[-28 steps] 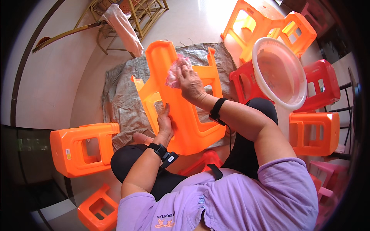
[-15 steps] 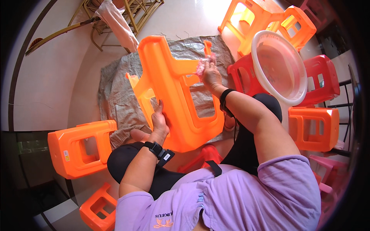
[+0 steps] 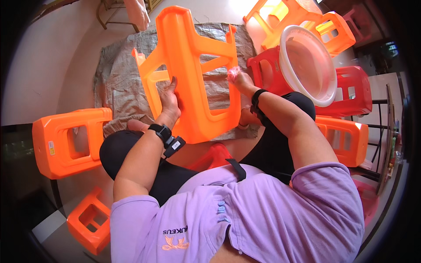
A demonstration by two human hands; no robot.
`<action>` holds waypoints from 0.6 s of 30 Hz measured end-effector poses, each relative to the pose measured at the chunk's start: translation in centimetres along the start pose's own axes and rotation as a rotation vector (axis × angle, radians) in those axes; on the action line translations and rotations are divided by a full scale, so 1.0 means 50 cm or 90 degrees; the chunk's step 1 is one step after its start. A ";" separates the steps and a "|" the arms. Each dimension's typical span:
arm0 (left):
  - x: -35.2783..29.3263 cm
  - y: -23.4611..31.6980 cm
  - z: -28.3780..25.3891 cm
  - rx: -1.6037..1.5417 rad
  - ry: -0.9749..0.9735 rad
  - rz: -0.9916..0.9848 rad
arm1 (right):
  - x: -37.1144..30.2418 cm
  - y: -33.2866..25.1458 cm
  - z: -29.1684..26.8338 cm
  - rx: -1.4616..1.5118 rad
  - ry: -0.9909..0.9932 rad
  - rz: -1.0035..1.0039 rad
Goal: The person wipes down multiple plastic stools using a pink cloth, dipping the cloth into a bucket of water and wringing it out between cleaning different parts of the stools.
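An orange plastic stool (image 3: 186,94) is tipped on its side in front of me, its legs pointing away. My left hand (image 3: 170,101) grips the stool's left part, thumb on the outer face, the other fingers mostly hidden behind. My right hand (image 3: 244,83) is closed round a crumpled pink cloth (image 3: 233,73). The cloth touches the outer edge of the stool's right leg, beside the large opening. Each wrist has a black band on it.
A white basin (image 3: 284,57) stands at the right on red stools (image 3: 351,90). More orange stools (image 3: 72,140) stand at both sides and at the far right. A grey sheet (image 3: 118,72) covers the floor ahead. A bamboo frame (image 3: 112,19) is at the far left.
My right hand with the cloth has gone from the stool's crossbar to the outer edge of its right leg. My left hand keeps its hold. The whole view has shifted.
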State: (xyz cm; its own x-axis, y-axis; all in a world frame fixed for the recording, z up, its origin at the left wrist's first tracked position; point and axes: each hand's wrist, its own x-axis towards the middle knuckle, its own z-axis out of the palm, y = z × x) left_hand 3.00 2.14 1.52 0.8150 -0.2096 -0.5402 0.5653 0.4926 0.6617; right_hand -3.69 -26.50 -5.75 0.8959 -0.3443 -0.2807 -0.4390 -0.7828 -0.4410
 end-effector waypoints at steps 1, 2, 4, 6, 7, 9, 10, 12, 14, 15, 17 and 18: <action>-0.003 -0.013 0.008 -0.014 0.001 -0.007 | -0.008 0.024 0.006 -0.022 0.023 0.006; -0.001 -0.017 0.010 -0.018 -0.001 -0.009 | -0.028 0.038 0.020 -0.026 0.024 0.008; 0.001 -0.014 0.004 0.003 0.030 0.004 | -0.108 0.045 0.057 0.195 -0.018 -0.030; -0.010 -0.007 0.009 -0.003 0.033 0.007 | -0.162 0.030 0.074 0.173 -0.043 -0.013; -0.015 -0.004 0.013 -0.005 0.036 0.008 | -0.187 0.017 0.085 0.153 -0.066 0.006; -0.012 -0.009 0.022 -0.006 0.036 0.012 | -0.225 -0.009 0.102 0.117 -0.107 0.047; -0.007 -0.014 0.031 -0.006 0.035 0.014 | -0.231 -0.011 0.115 0.072 -0.140 0.059; 0.001 -0.016 0.015 0.000 0.059 0.018 | -0.264 -0.083 0.095 0.011 -0.180 0.030; -0.004 -0.004 -0.003 -0.001 0.088 0.028 | -0.336 -0.241 -0.022 -0.027 -0.176 -0.039; -0.006 -0.005 0.003 0.017 0.102 0.043 | -0.353 -0.276 -0.059 -0.007 -0.212 -0.065; -0.014 -0.010 0.021 0.037 0.115 0.059 | -0.364 -0.293 -0.061 0.013 -0.244 -0.091; -0.019 -0.015 0.038 0.051 0.114 0.070 | -0.362 -0.285 -0.039 -0.002 -0.138 -0.162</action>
State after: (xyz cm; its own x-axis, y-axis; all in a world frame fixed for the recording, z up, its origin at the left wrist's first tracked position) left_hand 2.04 0.40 2.54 0.8407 -0.0008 -0.5414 0.4879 0.4347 0.7570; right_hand -13.53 -10.13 7.27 0.9413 -0.0190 -0.3372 -0.2022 -0.8313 -0.5177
